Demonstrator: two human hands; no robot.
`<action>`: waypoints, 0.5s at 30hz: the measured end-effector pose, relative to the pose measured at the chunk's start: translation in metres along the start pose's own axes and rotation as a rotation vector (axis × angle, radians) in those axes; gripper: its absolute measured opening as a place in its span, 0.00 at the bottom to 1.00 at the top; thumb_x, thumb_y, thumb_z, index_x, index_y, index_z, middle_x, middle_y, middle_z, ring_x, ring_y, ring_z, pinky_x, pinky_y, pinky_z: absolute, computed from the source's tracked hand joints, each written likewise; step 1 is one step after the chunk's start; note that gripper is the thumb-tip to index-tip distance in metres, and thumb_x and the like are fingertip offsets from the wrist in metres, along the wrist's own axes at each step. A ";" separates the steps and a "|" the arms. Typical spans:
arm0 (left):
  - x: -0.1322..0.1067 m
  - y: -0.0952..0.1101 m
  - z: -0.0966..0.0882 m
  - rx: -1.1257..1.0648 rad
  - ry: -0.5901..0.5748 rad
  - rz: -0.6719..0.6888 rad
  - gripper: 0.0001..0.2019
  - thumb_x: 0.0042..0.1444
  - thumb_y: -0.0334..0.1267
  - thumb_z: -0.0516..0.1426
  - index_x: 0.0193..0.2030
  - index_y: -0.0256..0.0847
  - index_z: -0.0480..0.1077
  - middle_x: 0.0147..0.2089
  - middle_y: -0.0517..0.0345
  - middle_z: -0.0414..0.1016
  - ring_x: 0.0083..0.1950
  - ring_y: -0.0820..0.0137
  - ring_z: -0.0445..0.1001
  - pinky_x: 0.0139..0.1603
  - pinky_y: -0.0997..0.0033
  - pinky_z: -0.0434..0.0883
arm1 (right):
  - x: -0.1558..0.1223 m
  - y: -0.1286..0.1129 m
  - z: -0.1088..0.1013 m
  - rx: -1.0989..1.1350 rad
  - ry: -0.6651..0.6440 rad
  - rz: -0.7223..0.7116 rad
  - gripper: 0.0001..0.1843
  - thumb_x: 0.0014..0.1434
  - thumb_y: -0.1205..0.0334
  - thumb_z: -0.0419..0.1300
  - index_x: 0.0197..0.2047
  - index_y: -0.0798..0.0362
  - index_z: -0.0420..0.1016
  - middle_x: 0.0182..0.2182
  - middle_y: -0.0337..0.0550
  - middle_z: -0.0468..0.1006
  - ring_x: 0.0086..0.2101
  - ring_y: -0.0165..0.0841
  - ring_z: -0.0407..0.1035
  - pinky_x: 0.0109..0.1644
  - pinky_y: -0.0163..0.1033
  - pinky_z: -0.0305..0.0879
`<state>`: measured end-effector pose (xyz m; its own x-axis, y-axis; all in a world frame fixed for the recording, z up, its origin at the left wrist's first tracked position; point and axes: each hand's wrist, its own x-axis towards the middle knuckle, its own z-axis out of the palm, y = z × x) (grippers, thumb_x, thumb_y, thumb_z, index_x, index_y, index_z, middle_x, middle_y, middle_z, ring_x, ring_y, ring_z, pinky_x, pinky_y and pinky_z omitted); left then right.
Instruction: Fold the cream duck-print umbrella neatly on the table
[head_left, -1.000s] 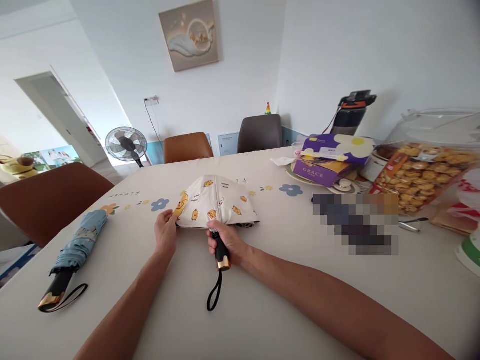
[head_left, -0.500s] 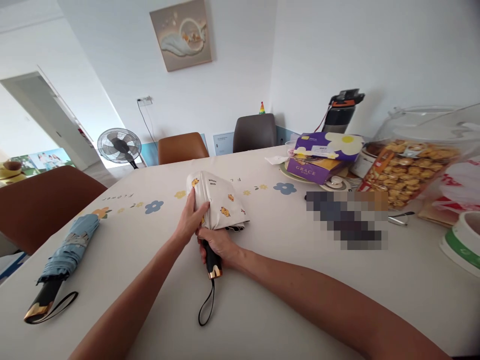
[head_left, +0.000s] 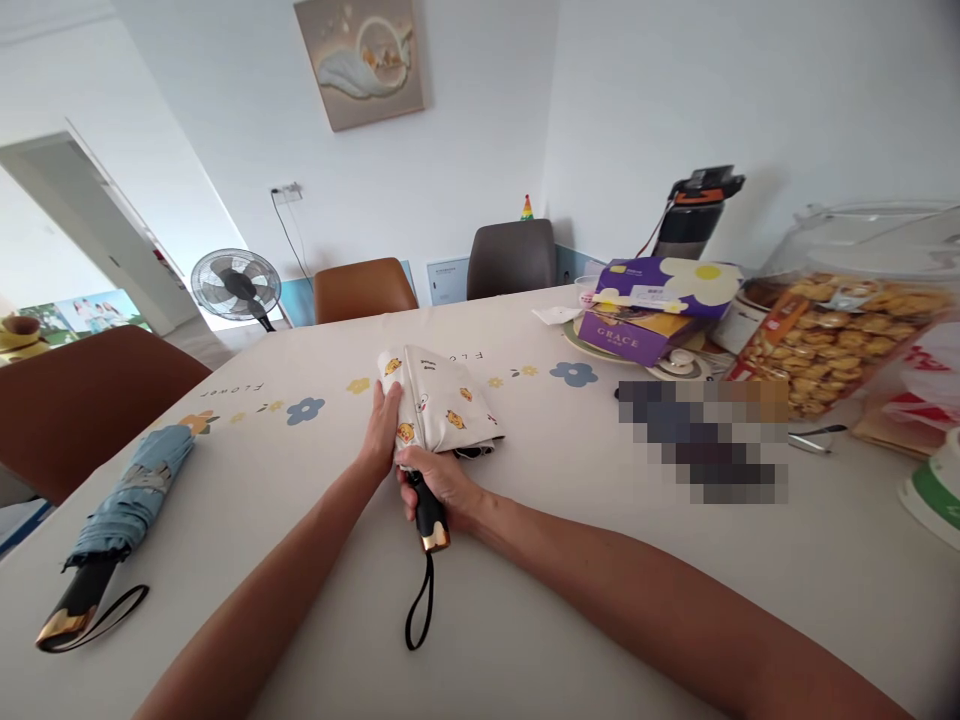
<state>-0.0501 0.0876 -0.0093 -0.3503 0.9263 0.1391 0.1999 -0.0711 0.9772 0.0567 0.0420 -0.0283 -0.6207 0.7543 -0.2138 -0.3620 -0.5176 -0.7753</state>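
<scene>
A folded cream umbrella [head_left: 442, 405] printed with small yellow cartoon figures lies in front of me, pointing away. Its black handle [head_left: 430, 508] has a gold end and a wrist loop hanging toward me. My right hand [head_left: 446, 482] is closed around the top of the handle, with the thumb on the lower edge of the cloth. At the canopy's left edge, my left hand [head_left: 381, 430] grips the folded fabric, some fingers hidden. On the right, the cloth fans out loosely, its dark underside showing. A furled light-blue umbrella [head_left: 139, 495] rests at the left.
The table [head_left: 300, 650] wears a flower-printed cover. Purple boxes [head_left: 637, 315], a dark bottle [head_left: 694, 215], a clear jar of snacks [head_left: 840, 340], and a tape roll [head_left: 937, 490] crowd the right. A blurred patch [head_left: 697, 440] hides something. Chairs [head_left: 364, 290] and a fan [head_left: 236, 290] stand beyond.
My left thumb has slid left off the middle of the canopy to its edge, uncovering more of the print. My right hand keeps its grip. The view has shifted slightly.
</scene>
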 end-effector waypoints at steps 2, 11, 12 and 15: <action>-0.013 0.003 -0.001 0.108 0.056 -0.031 0.23 0.54 0.55 0.49 0.50 0.42 0.63 0.51 0.49 0.68 0.52 0.61 0.67 0.46 0.67 0.67 | 0.001 -0.001 0.000 0.021 0.006 0.010 0.07 0.49 0.61 0.55 0.25 0.55 0.63 0.16 0.33 0.65 0.13 0.24 0.58 0.16 0.33 0.62; -0.019 0.018 -0.012 -0.393 -0.247 -0.328 0.22 0.44 0.47 0.61 0.42 0.33 0.69 0.33 0.48 0.76 0.33 0.61 0.74 0.36 0.62 0.72 | -0.008 -0.001 0.007 -0.135 -0.008 0.110 0.06 0.48 0.63 0.54 0.24 0.55 0.62 0.14 0.34 0.64 0.12 0.26 0.59 0.14 0.34 0.62; -0.017 0.018 -0.014 -0.464 -0.264 -0.369 0.22 0.44 0.45 0.61 0.44 0.33 0.69 0.33 0.48 0.76 0.34 0.61 0.75 0.38 0.61 0.72 | -0.009 0.000 0.008 -0.160 -0.024 0.117 0.05 0.48 0.64 0.55 0.24 0.55 0.62 0.15 0.34 0.64 0.12 0.26 0.60 0.14 0.34 0.63; -0.015 0.022 -0.021 -0.620 -0.282 -0.472 0.22 0.44 0.41 0.60 0.47 0.34 0.68 0.35 0.49 0.77 0.36 0.60 0.76 0.42 0.59 0.73 | -0.010 0.000 0.012 -0.214 -0.071 0.073 0.07 0.47 0.62 0.57 0.25 0.56 0.63 0.16 0.34 0.65 0.13 0.26 0.60 0.13 0.34 0.62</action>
<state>-0.0600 0.0643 0.0138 -0.0120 0.9621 -0.2725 -0.4806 0.2334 0.8453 0.0553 0.0297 -0.0189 -0.6896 0.6842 -0.2373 -0.1638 -0.4665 -0.8692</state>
